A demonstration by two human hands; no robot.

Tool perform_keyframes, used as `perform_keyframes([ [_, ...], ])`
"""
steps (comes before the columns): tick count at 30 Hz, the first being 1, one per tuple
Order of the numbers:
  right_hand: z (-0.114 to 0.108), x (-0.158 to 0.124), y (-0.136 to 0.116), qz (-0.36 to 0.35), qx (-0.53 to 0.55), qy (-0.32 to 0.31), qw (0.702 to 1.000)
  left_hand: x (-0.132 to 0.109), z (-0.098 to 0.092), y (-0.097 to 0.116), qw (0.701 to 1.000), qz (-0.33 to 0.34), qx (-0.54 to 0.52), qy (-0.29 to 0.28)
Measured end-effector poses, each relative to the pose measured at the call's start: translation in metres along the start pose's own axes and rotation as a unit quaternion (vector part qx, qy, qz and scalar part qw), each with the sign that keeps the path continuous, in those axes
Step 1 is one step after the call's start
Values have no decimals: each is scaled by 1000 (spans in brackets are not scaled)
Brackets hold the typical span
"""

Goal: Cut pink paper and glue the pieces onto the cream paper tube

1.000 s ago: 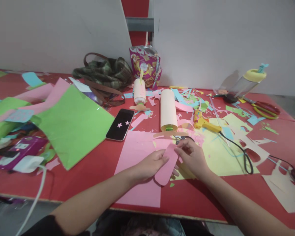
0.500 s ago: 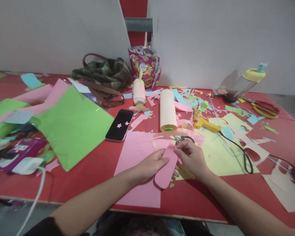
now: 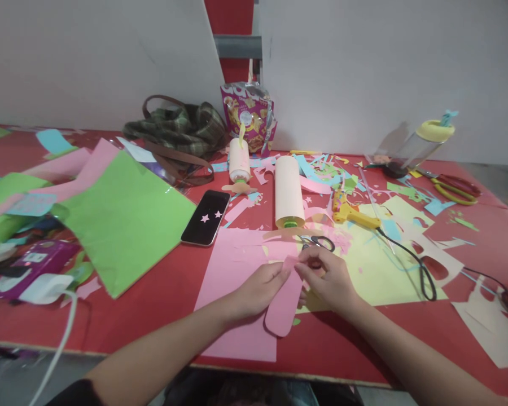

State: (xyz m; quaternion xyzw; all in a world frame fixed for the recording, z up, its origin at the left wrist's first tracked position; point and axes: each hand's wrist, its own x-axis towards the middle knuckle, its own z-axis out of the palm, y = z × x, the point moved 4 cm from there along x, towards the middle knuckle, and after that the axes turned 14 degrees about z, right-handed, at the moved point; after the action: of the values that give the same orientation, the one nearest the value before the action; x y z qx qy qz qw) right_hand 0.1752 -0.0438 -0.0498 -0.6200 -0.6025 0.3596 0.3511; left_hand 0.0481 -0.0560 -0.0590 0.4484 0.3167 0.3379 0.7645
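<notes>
Fingers (image 3: 281, 274) of left hand (image 3: 257, 288) and right hand (image 3: 329, 277) pinch a pink strip (image 3: 281, 316) at lower centre, seemingly folding its top end, likely needing even pressure next

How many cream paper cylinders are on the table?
2. The larger cream cylinder is just beyond the pink strip; the smaller cream cylinder is farther back and left, before the snack bag. More could be hidden under the green sheet.
</notes>
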Motion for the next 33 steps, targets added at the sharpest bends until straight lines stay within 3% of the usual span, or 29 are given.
perform_keyframes([
  [3, -3, 1, -5, -56, 4, 11, 998, 0, -1, -1, 1000, 5, 20, -10],
  [11, -3, 1, -5, -68, -29, 29, 997, -1, 0, 2, 999, 6, 40, -10],
  [18, -2, -9, -14, -199, -92, 105, 970, 0, -3, 2, 999, 32, -1, 39],
  [25, -7, -9, -12, -200, -100, 140, 964, 0, -4, 5, 997, 45, 13, 59],
  [33, -3, -10, -13, -220, -111, 91, 965, -1, -8, 12, 974, 97, 203, 29],
])
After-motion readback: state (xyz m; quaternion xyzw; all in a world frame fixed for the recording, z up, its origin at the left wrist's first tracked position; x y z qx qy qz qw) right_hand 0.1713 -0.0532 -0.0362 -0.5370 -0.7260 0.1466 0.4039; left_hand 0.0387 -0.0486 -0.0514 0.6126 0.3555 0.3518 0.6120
